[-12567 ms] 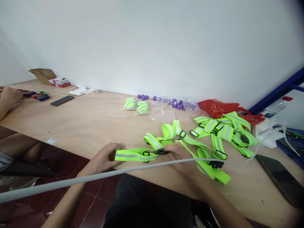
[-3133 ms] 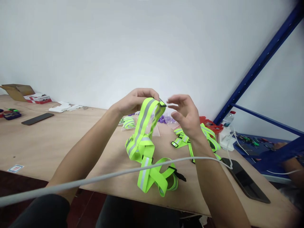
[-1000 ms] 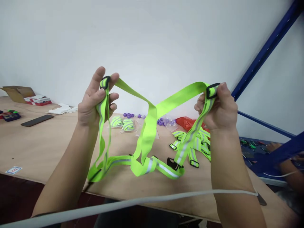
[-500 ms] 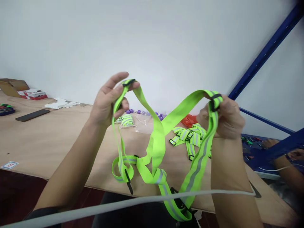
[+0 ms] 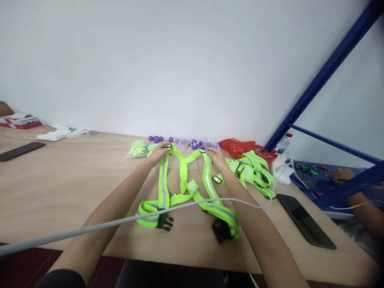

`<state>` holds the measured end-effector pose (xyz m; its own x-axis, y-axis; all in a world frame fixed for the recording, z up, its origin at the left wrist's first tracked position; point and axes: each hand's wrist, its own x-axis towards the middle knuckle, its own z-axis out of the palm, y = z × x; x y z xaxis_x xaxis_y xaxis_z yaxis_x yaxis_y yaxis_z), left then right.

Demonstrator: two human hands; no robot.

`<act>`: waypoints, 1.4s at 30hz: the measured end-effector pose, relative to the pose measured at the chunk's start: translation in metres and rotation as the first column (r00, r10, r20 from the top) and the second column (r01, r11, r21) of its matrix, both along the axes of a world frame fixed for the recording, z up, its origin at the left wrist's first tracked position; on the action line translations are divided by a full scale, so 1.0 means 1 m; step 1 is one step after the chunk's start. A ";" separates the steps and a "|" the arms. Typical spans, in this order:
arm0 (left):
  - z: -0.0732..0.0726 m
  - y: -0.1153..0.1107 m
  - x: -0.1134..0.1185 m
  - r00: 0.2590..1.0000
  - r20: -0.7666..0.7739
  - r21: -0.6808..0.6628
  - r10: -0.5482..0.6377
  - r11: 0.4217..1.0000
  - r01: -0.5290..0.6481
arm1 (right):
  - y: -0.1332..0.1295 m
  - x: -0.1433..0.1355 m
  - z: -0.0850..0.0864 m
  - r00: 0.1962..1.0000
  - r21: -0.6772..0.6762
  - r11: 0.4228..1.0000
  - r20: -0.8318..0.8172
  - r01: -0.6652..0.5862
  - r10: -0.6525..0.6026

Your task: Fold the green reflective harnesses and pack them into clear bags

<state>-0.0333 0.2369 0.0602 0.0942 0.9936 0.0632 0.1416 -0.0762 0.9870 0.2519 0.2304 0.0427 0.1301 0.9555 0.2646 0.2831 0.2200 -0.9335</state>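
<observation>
Reflective harness (image 5: pixel 186 188) spread flat on the table (image 5: pixel 75 188), long axis running from the near edge toward the wall, black buckles nearest the body. Far strap ends pinched, one by the left hand (image 5: pixel 160 152), one by the right hand (image 5: pixel 213 156). Beyond, clear bags (image 5: pixel 139 149) holding folded harnesses; right, a loose harness pile (image 5: pixel 250 170).

A strap harness (image 5: pixel 186 188) lies mid-tabletop (image 5: pixel 75 188), reaching toward the front edge. A strap pile (image 5: pixel 250 170) sits to its right; bagged straps (image 5: pixel 138 148) near the back edge; a phone (image 5: pixel 304 220) toward the right corner.
</observation>
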 end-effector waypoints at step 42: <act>-0.069 -0.178 -0.052 0.484 -0.875 0.397 -0.013 0.553 0.733 | -0.287 0.239 -0.075 0.375 0.009 0.617 0.787 0.787 -0.490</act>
<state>-0.0854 0.0590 -0.0086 0.8037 0.4956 0.3292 0.4854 -0.8662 0.1191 0.4910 -0.0571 -0.0323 0.6714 0.6886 0.2739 0.7364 -0.5782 -0.3514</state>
